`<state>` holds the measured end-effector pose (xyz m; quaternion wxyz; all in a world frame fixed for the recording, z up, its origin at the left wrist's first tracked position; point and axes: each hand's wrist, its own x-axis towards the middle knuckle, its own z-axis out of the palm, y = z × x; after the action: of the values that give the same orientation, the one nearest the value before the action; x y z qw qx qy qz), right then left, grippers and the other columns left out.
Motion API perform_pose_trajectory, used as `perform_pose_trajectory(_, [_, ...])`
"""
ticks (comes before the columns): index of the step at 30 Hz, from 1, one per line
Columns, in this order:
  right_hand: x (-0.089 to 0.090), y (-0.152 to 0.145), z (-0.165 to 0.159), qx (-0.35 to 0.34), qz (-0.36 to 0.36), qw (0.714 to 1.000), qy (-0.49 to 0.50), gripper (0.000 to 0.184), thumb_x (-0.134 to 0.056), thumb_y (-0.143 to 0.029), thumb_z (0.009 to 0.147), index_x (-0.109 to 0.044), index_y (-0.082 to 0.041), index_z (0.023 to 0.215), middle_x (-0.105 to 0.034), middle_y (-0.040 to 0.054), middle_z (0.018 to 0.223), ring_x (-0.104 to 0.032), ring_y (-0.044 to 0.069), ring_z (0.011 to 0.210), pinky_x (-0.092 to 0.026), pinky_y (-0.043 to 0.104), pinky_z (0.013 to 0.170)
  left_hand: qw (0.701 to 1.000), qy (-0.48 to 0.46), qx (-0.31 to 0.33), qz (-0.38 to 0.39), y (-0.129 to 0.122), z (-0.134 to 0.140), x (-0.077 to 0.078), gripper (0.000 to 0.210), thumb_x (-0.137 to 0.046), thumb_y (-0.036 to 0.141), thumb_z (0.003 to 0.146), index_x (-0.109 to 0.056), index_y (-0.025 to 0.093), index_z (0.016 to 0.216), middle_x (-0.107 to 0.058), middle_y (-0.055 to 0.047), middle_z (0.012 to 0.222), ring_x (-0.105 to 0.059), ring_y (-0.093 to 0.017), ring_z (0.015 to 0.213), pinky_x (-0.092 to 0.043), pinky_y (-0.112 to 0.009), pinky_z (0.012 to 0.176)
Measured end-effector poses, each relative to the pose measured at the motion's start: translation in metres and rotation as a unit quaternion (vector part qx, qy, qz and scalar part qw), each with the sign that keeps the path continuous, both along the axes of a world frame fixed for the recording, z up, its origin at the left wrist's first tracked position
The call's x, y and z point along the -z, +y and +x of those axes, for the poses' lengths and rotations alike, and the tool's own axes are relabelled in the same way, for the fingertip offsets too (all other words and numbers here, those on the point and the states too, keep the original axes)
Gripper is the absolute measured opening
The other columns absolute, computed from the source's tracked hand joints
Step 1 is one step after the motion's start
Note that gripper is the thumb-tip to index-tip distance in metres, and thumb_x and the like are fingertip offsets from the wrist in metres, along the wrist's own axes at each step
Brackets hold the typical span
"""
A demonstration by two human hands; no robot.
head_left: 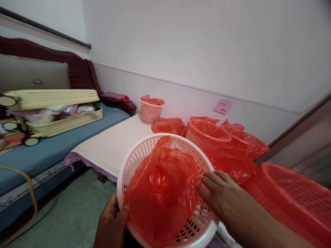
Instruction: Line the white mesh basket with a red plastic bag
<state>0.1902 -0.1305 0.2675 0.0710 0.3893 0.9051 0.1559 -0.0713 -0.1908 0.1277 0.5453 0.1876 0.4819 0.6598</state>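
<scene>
A white round plastic basket (pixel 137 150) with a perforated wall is in front of me, its mouth tilted toward me. Inside it lies a crumpled red plastic bag (pixel 165 179), loose against part of the wall. My left hand (pixel 113 220) grips the rim at the left, thumb on the inner side by the bag's edge. Reaching over the right rim, my right hand (pixel 217 193) has its fingers stretched out inside, beside the bag and near the perforated wall. Whether its fingertips press on the bag is hard to tell.
Red-lined baskets (pixel 209 132) crowd the right, one large basket (pixel 297 193) close by. A small lined basket (pixel 150 112) and a red bag (pixel 168 126) sit on the pale board (pixel 108 144). An open yellow suitcase (pixel 64 124) lies on the blue bed (pixel 111 115).
</scene>
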Motion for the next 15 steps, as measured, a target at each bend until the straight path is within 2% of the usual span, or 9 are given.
perform_pose_trajectory(3, [-0.005,-0.001,-0.003,-0.021,-0.006,1.0,0.012,0.014,-0.058,-0.012,0.077,-0.064,-0.025,0.078,-0.063,0.0082,0.084,-0.057,0.028,0.084,-0.045,0.05,0.083,1.0,-0.007,0.016,-0.019,-0.005,0.001,0.005,0.046,-0.077,0.041,0.066,-0.059,0.023,0.104,-0.074,0.001,0.086,-0.064,-0.016,0.06,-0.048,-0.024,0.05])
perform_pose_trajectory(7, [0.001,0.016,0.018,-0.049,0.011,0.999,0.008,0.012,-0.059,-0.012,0.081,-0.065,-0.022,0.081,-0.066,0.0097,0.091,-0.059,0.028,0.095,-0.047,0.048,0.09,0.998,0.004,0.059,0.001,-0.009,0.015,-0.001,0.043,-0.073,0.047,0.07,-0.06,0.022,0.103,-0.073,0.001,0.077,-0.056,-0.014,0.044,-0.043,-0.026,0.041])
perform_pose_trajectory(9, [0.002,0.02,0.03,-0.075,0.042,0.996,-0.01,0.014,-0.057,-0.01,0.081,-0.066,-0.019,0.086,-0.067,0.0152,0.1,-0.058,0.031,0.105,-0.048,0.049,0.092,0.999,0.011,0.045,0.002,-0.009,0.024,-0.003,0.043,-0.073,0.047,0.069,-0.061,0.022,0.101,-0.073,0.0,0.077,-0.06,-0.015,0.051,-0.044,-0.026,0.044])
perform_pose_trajectory(12, [-0.008,0.009,0.033,-0.075,0.059,0.995,-0.002,0.027,-0.054,-0.004,0.078,-0.066,-0.018,0.097,-0.066,0.0193,0.111,-0.059,0.034,0.109,-0.05,0.051,0.089,0.999,0.02,0.027,-0.006,-0.01,0.034,-0.003,0.047,-0.077,0.047,0.062,-0.064,0.021,0.099,-0.074,-0.004,0.087,-0.068,-0.021,0.074,-0.053,-0.029,0.063])
perform_pose_trajectory(13, [-0.012,0.001,0.028,-0.058,0.041,0.997,0.018,0.03,-0.052,-0.003,0.077,-0.066,-0.02,0.098,-0.066,0.0173,0.111,-0.061,0.032,0.105,-0.052,0.048,0.086,1.0,0.017,0.019,-0.008,-0.011,0.036,-0.004,0.048,-0.077,0.048,0.062,-0.064,0.021,0.099,-0.074,-0.005,0.09,-0.068,-0.023,0.08,-0.054,-0.031,0.069])
perform_pose_trajectory(15, [-0.019,-0.016,0.009,-0.019,-0.041,0.996,0.073,0.033,-0.049,-0.003,0.077,-0.064,-0.025,0.097,-0.068,0.0102,0.104,-0.065,0.025,0.092,-0.054,0.039,0.077,1.0,0.012,0.005,-0.011,-0.014,0.04,-0.006,0.048,-0.076,0.049,0.062,-0.064,0.022,0.099,-0.073,-0.005,0.092,-0.068,-0.025,0.086,-0.054,-0.032,0.074])
